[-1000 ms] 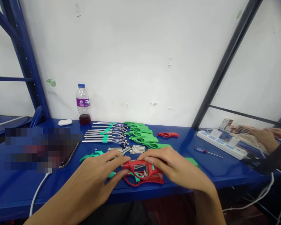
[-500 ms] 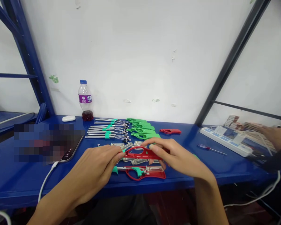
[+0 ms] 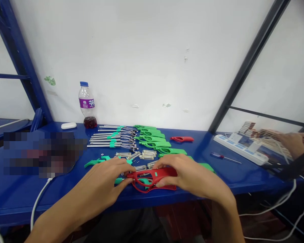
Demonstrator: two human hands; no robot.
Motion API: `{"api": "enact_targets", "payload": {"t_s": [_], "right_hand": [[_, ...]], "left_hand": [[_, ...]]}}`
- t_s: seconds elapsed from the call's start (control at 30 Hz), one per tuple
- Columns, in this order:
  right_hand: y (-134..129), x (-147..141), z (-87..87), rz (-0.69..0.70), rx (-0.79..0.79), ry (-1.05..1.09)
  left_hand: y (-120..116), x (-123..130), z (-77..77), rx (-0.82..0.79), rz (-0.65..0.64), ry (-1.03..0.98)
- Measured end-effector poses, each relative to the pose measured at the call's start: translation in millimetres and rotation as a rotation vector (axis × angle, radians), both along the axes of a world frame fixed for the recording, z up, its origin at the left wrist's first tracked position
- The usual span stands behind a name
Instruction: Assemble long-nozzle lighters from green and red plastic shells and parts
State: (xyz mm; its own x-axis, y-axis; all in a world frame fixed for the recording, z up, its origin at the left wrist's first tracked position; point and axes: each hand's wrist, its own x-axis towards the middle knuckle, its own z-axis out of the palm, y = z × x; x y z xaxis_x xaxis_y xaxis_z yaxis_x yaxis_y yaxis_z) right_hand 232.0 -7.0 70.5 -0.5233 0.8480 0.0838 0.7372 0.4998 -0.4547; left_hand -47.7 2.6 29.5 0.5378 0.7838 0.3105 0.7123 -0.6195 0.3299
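Observation:
Between both hands is a red lighter casing half [image 3: 160, 173], its outer face toward me. My left hand [image 3: 108, 180] pinches its narrow end with thumb and fingertips. My right hand [image 3: 187, 175] grips the wide handle end. Directly below, partly covered, lies the other red casing half [image 3: 171, 187] with a teal trigger [image 3: 145, 182] in it. Behind the hands are several clear fuel tanks [image 3: 148, 154]. Farther back lie metal lighter tubes [image 3: 105, 145] with teal collars and wires, beside green casing halves [image 3: 155, 144].
A red casing piece [image 3: 181, 138] lies toward the wall. On the right are a screwdriver [image 3: 225, 157] and a white power strip [image 3: 240, 150]; another person's hand [image 3: 291, 143] is beyond. A drink bottle [image 3: 87, 108] and white case [image 3: 69, 126] stand left, near a blurred-out area with a cable [image 3: 40, 199].
The held red casing half has come down toward me onto the lower half and turned so its outer face shows. Both hands moved with it. The view has shifted slightly.

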Motion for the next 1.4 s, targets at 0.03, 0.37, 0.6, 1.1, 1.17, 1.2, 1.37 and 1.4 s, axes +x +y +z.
{"api": "enact_targets", "payload": {"t_s": [0.03, 0.37, 0.6, 1.1, 1.17, 1.2, 1.37, 1.4], "right_hand": [[-1.8, -1.8, -2.1, -0.002, -0.002, -0.023], [-9.3, -14.4, -9.1, -0.015, 0.007, -0.123], [-0.2, -20.7, -16.1, -0.017, -0.014, -0.162], [-1.2, -5.1, -14.5, -0.161, -0.099, -0.211], [0.4, -2.3, -15.3, -0.192, -0.1, -0.244], [1.6, -1.3, -15.6, -0.205, -0.103, -0.258], [9.3, 1.8, -17.9, -0.275, -0.156, -0.29], [10.1, 2.3, -18.4, -0.285, -0.157, -0.293]], "left_hand": [[-0.6, 1.2, -1.8, 0.012, 0.011, 0.011], [-1.9, 12.8, 1.5, -0.048, 0.04, 0.18], [3.2, 16.0, -4.6, -0.071, 0.041, 0.264], [1.6, 19.0, -4.7, -0.074, 0.06, 0.297], [1.9, 19.3, -4.7, -0.081, 0.06, 0.298], [2.0, 19.2, -4.6, -0.085, 0.06, 0.297], [1.2, 17.7, -4.6, -0.107, 0.081, 0.29], [0.9, 17.6, -4.9, -0.114, 0.09, 0.294]]}}
